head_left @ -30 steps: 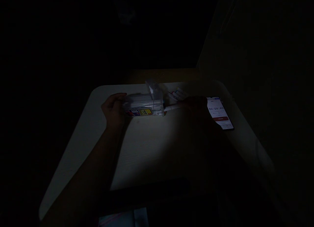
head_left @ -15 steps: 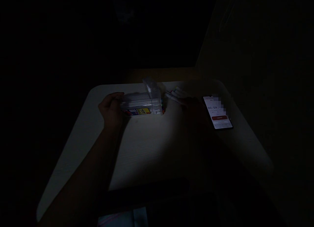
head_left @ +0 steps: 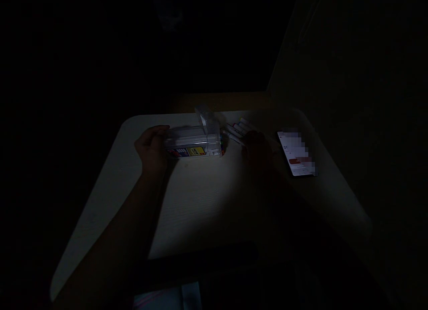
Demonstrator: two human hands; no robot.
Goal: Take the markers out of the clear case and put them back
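Observation:
The scene is very dark. A clear plastic marker box [head_left: 194, 142] with a yellow and blue label lies on its side on the white table [head_left: 200, 198], its lid flipped up at the right end. My left hand [head_left: 152, 149] is wrapped round the box's left end. Several white markers [head_left: 238, 129] lie loose just right of the box. My right hand [head_left: 257, 149] rests in shadow over the near ends of those markers; its fingers are too dark to read.
A lit phone [head_left: 297, 154] lies on the table to the right of my right hand. A dark edge runs along the table's near side. A wall or panel rises at the right.
A second ago my right hand held a white marker at the box's open end. That marker is no longer there, and the hand has drawn back to the loose markers. The left hand stays on the box.

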